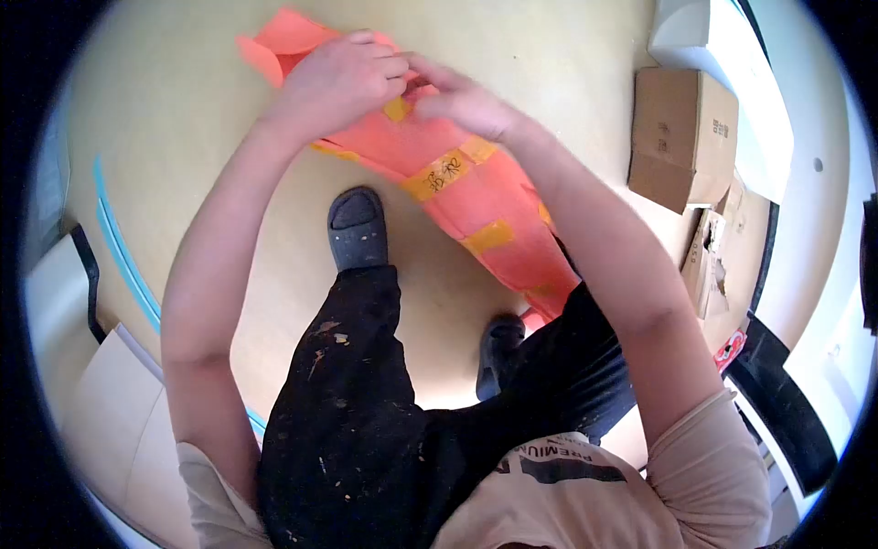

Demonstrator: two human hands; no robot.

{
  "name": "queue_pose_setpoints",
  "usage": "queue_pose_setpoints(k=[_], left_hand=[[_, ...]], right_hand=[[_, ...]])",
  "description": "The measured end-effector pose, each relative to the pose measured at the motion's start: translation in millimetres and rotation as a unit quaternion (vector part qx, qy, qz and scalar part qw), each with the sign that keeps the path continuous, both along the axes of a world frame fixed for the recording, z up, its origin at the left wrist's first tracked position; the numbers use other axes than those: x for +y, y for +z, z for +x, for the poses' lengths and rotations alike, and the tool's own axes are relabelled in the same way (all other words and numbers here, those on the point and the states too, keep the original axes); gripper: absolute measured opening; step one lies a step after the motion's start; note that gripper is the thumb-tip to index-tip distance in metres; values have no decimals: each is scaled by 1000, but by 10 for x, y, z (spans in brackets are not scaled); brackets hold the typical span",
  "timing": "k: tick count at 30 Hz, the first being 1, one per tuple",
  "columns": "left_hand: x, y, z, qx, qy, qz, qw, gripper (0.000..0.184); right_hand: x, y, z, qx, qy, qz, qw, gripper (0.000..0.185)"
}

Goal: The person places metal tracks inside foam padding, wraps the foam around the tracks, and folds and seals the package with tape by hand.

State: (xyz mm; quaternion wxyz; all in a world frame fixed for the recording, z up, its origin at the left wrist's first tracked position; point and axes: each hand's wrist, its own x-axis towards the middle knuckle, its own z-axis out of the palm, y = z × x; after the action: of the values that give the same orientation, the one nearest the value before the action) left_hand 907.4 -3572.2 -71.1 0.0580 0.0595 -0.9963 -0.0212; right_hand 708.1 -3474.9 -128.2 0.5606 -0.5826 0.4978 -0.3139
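A long orange-pink wrapped bundle (457, 197) slants across the floor, from the upper left down to beside my right leg. Several strips of yellow tape (441, 174) cross it, one marked with dark handwriting. Near its upper end my left hand (343, 80) is closed on the wrapping, fingers curled over it. My right hand (466, 101) is just to the right, over the same bundle, with its index finger stretched toward the left fingertips and its thumb apart. A short yellow tape piece (396, 109) shows between the hands. What lies under the left fingers is hidden.
Cardboard boxes (677, 137) stand on the right, with a torn carton (704, 261) below them. A blue strip (123, 247) runs along the left side. My slippered foot (358, 229) is planted left of the bundle, on the tan floor (183, 119).
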Motion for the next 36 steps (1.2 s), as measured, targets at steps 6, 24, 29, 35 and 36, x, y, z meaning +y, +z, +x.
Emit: queue_pose_setpoints(k=[6,24,29,35,36], left_hand=[[-135,94,-267,20,-51,27,998,24],[69,-32,-732,97,141,205,964,50],[314,-581,-994,-311,-53,191,929,96],[464,-544,-981,-336,-23,197,921,98],[529,-501,-902,-340,-27,195,920,98]], right_hand=[[-175,121,-216,-124,26,200,972,42],[196,257,-1325,-99,-230,210,945,18],[646,105,-1590,-72,-146,293,942,16],[919,-42,-1688,-96,-148,307,935,18],[919,-49,-1697,-69,-135,305,940,18]])
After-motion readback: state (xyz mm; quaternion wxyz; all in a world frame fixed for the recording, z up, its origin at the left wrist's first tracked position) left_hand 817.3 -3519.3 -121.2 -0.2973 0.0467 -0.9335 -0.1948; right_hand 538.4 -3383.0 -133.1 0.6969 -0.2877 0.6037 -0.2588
